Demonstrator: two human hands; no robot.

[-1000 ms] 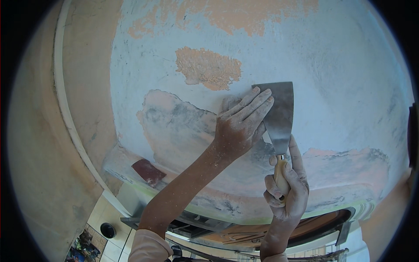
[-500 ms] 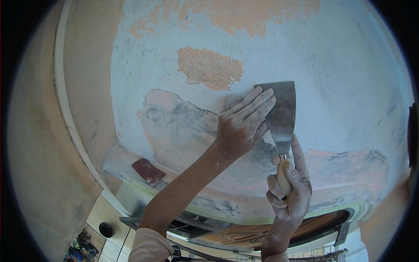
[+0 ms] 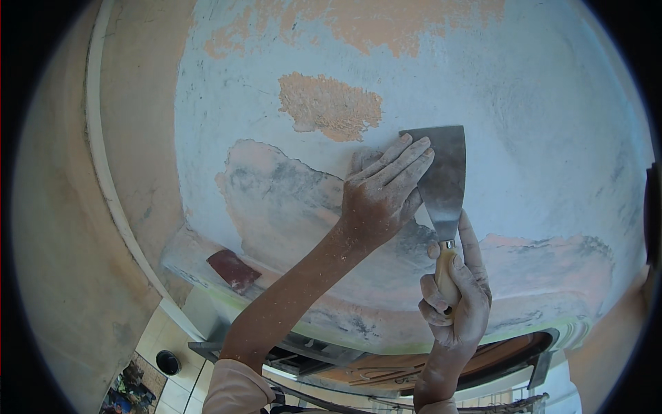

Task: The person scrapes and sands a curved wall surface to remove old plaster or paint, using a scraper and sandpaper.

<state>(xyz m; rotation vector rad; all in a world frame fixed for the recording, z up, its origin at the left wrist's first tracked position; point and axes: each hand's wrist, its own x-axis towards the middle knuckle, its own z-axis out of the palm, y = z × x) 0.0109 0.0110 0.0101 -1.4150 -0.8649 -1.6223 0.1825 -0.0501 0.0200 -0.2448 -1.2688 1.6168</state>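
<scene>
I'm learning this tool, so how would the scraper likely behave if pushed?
The scraper probably flexes slightly near its edge, since its metal blade looks broad and thin. The dusty-looking right hand might slip somewhat on its smooth-looking pale handle.

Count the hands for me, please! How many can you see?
2. The left hand is near the middle, partly over the metal blade of a putty knife; the right hand, lower right, grips its wooden handle. No others show.

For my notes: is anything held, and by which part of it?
The right hand holds a scraper by its pale handle; the left hand overlaps its blade.
</scene>
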